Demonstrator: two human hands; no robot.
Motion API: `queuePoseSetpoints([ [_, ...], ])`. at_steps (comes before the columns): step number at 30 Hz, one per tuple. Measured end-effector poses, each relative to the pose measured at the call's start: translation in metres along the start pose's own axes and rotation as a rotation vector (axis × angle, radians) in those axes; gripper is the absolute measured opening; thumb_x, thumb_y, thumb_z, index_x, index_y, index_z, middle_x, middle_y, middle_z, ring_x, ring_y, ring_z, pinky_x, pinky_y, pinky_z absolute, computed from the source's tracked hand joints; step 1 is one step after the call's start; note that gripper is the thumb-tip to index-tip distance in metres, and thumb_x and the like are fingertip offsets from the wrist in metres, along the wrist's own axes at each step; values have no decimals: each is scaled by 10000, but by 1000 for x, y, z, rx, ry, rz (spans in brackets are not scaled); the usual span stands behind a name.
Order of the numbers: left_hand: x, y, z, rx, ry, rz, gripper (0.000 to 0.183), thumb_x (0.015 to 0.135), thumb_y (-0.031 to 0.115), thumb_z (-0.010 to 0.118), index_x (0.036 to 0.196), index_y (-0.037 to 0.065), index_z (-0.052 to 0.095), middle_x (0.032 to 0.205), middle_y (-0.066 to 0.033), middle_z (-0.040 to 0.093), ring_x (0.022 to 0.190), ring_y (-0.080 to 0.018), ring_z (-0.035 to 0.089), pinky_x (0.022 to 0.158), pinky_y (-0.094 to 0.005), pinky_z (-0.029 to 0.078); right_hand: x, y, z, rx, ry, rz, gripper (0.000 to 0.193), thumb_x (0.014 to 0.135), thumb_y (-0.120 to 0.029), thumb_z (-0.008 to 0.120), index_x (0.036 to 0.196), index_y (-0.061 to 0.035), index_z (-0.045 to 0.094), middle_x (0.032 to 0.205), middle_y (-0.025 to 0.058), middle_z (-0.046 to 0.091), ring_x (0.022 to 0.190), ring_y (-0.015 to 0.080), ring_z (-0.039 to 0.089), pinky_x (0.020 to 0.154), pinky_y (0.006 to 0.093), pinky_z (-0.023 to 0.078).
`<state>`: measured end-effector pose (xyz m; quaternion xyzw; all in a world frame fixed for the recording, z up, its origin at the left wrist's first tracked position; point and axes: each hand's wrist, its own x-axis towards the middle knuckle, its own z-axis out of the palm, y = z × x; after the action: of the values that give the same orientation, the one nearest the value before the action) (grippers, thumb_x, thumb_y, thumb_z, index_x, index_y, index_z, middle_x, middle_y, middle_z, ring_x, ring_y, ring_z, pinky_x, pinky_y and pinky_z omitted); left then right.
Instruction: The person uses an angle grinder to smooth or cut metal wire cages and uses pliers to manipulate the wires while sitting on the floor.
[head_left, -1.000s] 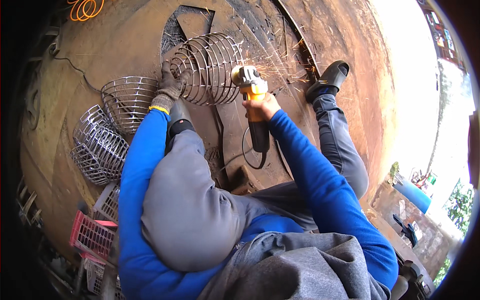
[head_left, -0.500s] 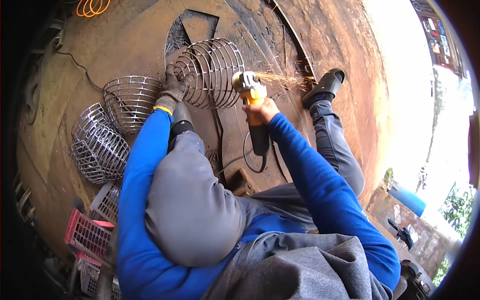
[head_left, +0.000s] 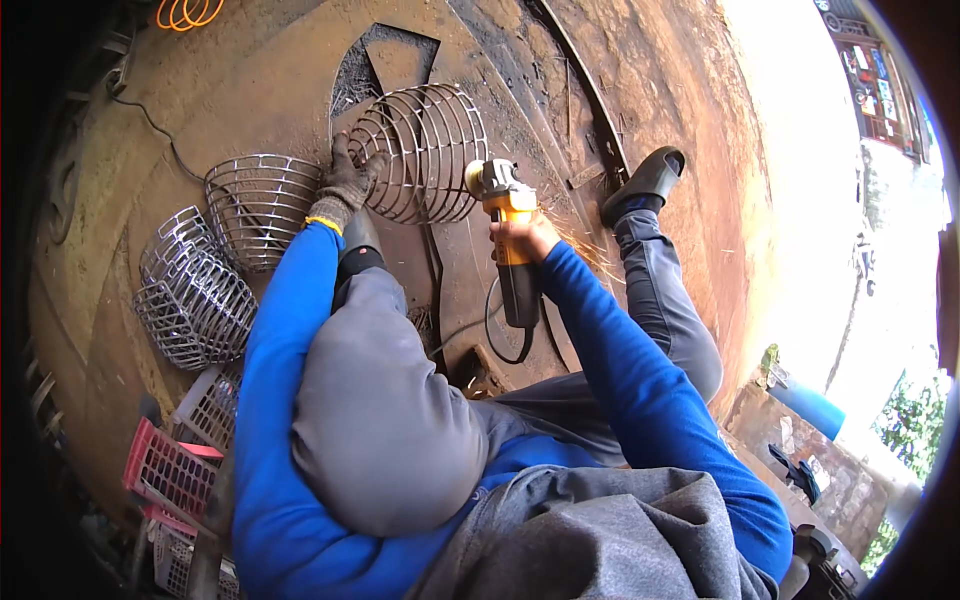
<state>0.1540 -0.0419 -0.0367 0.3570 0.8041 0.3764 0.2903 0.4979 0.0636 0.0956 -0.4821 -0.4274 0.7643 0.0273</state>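
A round wire basket (head_left: 425, 150) of metal rods lies on its side on the floor. My left hand (head_left: 348, 183), in a dark knit glove with a yellow cuff, is closed on its left end. My bare right hand (head_left: 527, 237) grips a yellow and black angle grinder (head_left: 517, 275), held upright with its head at the basket's right rim. The grinder's disc (head_left: 474, 178) is against or very near that rim; exact contact is hard to make out. Sparks fly down and to the right past my right wrist.
Another wire basket (head_left: 262, 210) and a stack of wire frames (head_left: 197, 290) stand to the left. Plastic crates, one pink (head_left: 172, 470), sit lower left. My shod right foot (head_left: 650, 180) rests right of the grinder. A long metal strip (head_left: 590, 90) lies beyond, and the grinder's cord (head_left: 493, 335) loops below.
The grinder has shifted slightly down along the basket's right rim. Its sparks, earlier streaming right toward my foot, now spray down and right. My left hand keeps its hold.
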Motion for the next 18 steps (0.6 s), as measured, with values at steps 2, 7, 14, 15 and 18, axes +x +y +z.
queuePoseSetpoints([
  [2,-5,14,16,-44,-47,-21,1075,774,527,799,1517,-9,237,1496,-280,373,1383,-355,409,1136,-398,338,-3,-6,-10,59,27,45,413,773,-211,802,1088,-55,584,867,91,642,714,241,670,665,415,590],
  [7,-4,7,26,-42,-8,14,1044,777,532,793,1501,-1,263,1450,-280,427,1327,-371,463,1105,-410,373,-4,-26,-2,178,0,93,468,763,-300,816,1076,-55,568,882,106,647,698,261,679,672,421,590],
  [14,20,-66,22,-222,-62,-23,1023,798,473,762,1531,26,206,1407,-262,442,1279,-339,467,1060,-391,390,-6,-3,9,181,-66,38,465,770,-266,810,1109,-66,561,870,97,644,696,249,666,655,422,583],
  [15,19,-69,27,-205,-49,4,974,821,410,736,1534,37,188,1342,-240,479,1197,-306,501,1003,-371,417,-6,-7,9,191,-47,60,454,769,-244,815,1111,-62,578,869,81,636,725,231,656,670,421,585],
  [18,19,-66,39,-152,-10,92,851,888,222,659,1542,72,136,1148,-174,592,952,-205,605,832,-310,501,-3,-18,8,203,25,91,391,780,-168,811,1101,-54,619,853,47,627,752,196,643,697,416,591],
])
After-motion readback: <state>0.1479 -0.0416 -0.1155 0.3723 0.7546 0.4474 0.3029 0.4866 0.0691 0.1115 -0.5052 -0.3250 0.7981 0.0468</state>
